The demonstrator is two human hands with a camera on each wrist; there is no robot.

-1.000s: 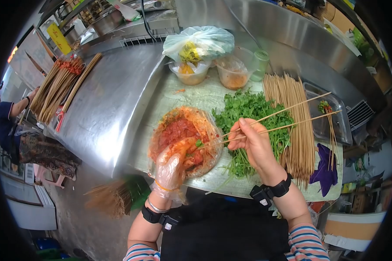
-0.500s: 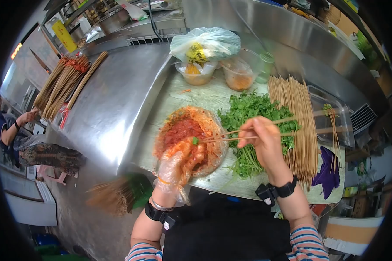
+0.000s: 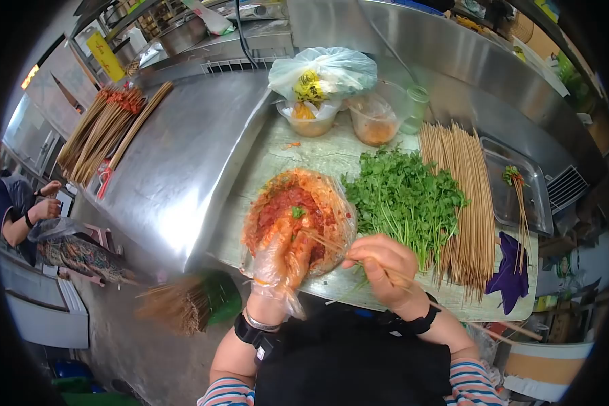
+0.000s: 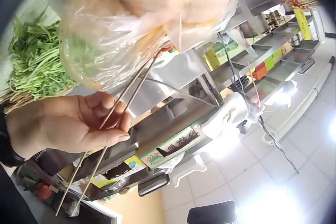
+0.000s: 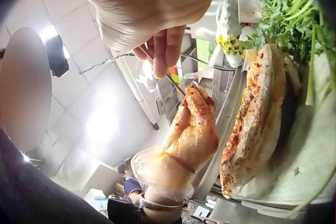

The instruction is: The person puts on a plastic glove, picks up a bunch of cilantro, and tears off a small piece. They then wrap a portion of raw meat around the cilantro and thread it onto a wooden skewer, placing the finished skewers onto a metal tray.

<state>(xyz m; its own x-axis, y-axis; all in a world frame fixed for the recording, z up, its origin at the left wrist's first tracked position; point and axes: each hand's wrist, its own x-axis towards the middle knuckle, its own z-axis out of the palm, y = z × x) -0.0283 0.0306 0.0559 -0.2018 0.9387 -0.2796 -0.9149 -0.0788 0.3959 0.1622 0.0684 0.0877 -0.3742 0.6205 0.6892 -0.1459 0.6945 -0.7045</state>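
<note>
- Fingers [image 3: 369, 256] of the bare right hand [image 3: 389, 272] were pinching two thin wooden skewers [image 4: 122, 98], back ends poking out past the wrist to the right.
- Left hand [image 3: 276, 254] wore a clear plastic glove smeared red, its fingers curled together round a bit of red-sauced food [image 5: 210, 100] right at the skewer tips. Couldn't make out exactly what the food was.
- So basically the two skewers ran between the hands, tips over a round bowl [image 3: 348, 227] covered in plastic film, with a chunky red mix [image 3: 277, 203] inside. Some green leaf [image 3: 297, 212] showed just at the gloved fingertips.
- Just right of the bowl sat a big heap of leafy greens [image 3: 402, 199] on a pale green table [image 3: 250, 159].
- Next over, a wide row of bare skewers [image 3: 477, 223], then a purple cloth-like thing [image 3: 504, 274] near the table's right corner.
- Beyond that, a metal tray [image 3: 497, 166] with a few more skewers lying across its edge, a leafy end on top.
- Toward the back: two clear tubs [image 3: 372, 128] side by side, a knotted plastic bag [image 3: 338, 71] sitting over them, and a green bottle [image 3: 414, 108] beside.
- Far left, red-tipped skewers [image 3: 98, 139] lay piled on a steel table [image 3: 183, 149], with another person [image 3: 13, 216] sitting past it.
</note>
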